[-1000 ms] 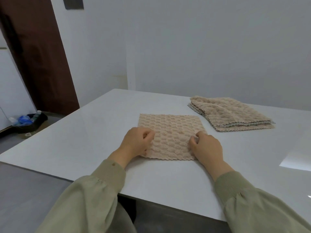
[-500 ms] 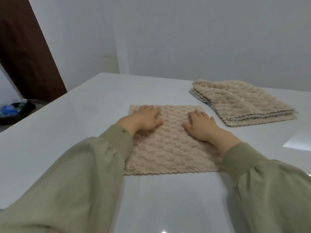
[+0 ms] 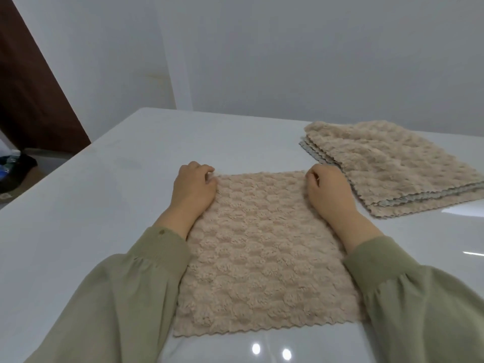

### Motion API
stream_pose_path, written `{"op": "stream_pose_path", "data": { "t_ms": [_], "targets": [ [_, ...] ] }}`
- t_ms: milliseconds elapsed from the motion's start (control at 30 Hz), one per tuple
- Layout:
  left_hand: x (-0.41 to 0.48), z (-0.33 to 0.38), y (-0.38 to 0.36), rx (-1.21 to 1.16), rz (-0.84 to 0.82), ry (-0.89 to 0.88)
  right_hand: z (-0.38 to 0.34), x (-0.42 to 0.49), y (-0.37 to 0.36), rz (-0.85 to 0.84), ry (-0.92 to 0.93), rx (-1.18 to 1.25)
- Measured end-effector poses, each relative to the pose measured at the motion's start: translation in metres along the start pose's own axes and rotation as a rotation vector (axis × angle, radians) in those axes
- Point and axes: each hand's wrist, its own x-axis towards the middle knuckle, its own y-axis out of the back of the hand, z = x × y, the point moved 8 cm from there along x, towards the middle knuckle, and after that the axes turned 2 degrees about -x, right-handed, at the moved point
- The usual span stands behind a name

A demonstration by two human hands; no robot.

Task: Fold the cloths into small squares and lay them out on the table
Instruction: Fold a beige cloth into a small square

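Note:
A beige textured cloth (image 3: 262, 252) lies flat and unfolded on the white table (image 3: 110, 205) in front of me. My left hand (image 3: 192, 188) pinches its far left corner with curled fingers. My right hand (image 3: 328, 189) pinches the far right corner the same way. Both forearms in olive sleeves lie along the cloth's side edges. A stack of several more beige cloths (image 3: 387, 166) sits to the right, just beyond my right hand.
A white wall runs close behind the table's far edge. A dark brown door (image 3: 28, 95) stands at the left, with a dark bag and bottles (image 3: 13, 166) on the floor below it. Bare tabletop stretches to the left of the cloth.
My hands slid from the near edge, across the middle of the cloth, to its far corners. Fingers that were flat half a second ago now curl onto the corners. The view leaned closer.

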Motion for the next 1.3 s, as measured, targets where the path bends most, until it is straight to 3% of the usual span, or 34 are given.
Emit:
{"op": "stream_pose_path", "data": {
  "t_ms": [100, 267, 500, 667, 833, 967, 1133, 1233, 1300],
  "targets": [
    [0.004, -0.005, 0.001, 0.047, 0.026, 0.039, 0.008, 0.001, -0.001, 0.0, 0.009, -0.008],
    [0.004, -0.004, 0.001, 0.112, -0.012, 0.083, 0.016, 0.002, -0.027, -0.239, -0.068, -0.192],
    [-0.005, -0.002, 0.007, -0.244, -0.012, 0.1, 0.012, 0.005, -0.014, -0.088, -0.033, -0.144],
    [-0.011, -0.01, 0.019, -0.31, 0.13, 0.172, 0.016, 0.006, -0.002, 0.026, -0.057, -0.106],
    [-0.015, -0.014, 0.031, -0.2, 0.254, 0.202, 0.019, 0.003, 0.016, 0.129, -0.082, -0.06],
    [-0.02, -0.012, 0.033, -0.294, 0.269, 0.246, 0.021, 0.004, 0.02, 0.078, -0.131, -0.076],
    [-0.039, 0.0, 0.038, -0.596, 0.275, 0.215, 0.025, 0.0, 0.022, 0.041, -0.256, 0.219],
    [-0.061, 0.016, 0.058, -0.626, 0.385, 0.076, 0.016, -0.011, 0.051, 0.226, -0.264, 0.508],
    [-0.074, 0.024, 0.062, -0.65, 0.392, 0.032, 0.005, -0.024, 0.064, 0.287, -0.225, 0.535]
  ]
}}
